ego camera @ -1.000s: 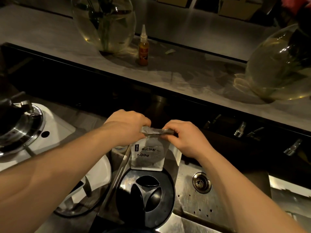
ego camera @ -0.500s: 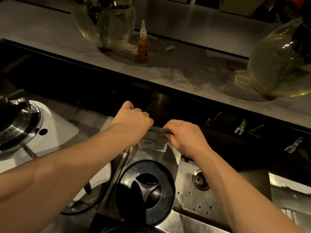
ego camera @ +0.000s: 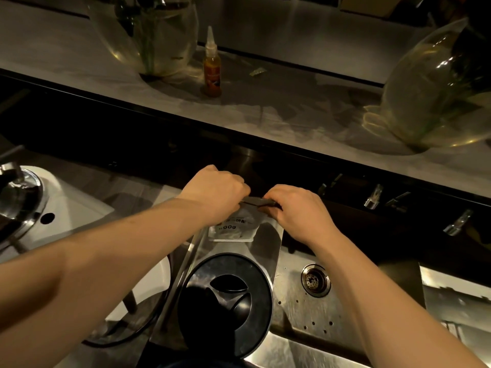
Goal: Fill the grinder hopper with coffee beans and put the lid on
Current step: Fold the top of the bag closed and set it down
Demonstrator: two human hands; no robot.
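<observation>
A white coffee bean bag (ego camera: pixel 235 229) marked 500g stands beyond the grinder hopper. My left hand (ego camera: pixel 216 192) pinches the left end of the bag's top edge. My right hand (ego camera: pixel 297 208) pinches the right end of that same edge. The top strip between them looks pressed flat. The round black grinder hopper (ego camera: pixel 225 301) lies just below the bag, with a three-armed guard inside its opening. I cannot see any lid for the hopper.
A steel drip tray with a drain (ego camera: pixel 315 280) lies to the right of the hopper. A white machine (ego camera: pixel 69 208) stands at the left. On the raised counter behind are two glass vases (ego camera: pixel 148 35) (ego camera: pixel 441 96) and a small orange bottle (ego camera: pixel 211 67).
Both hands have shifted slightly away from me with the bag, which now shows less of its front. The grip on the bag's top edge is unchanged.
</observation>
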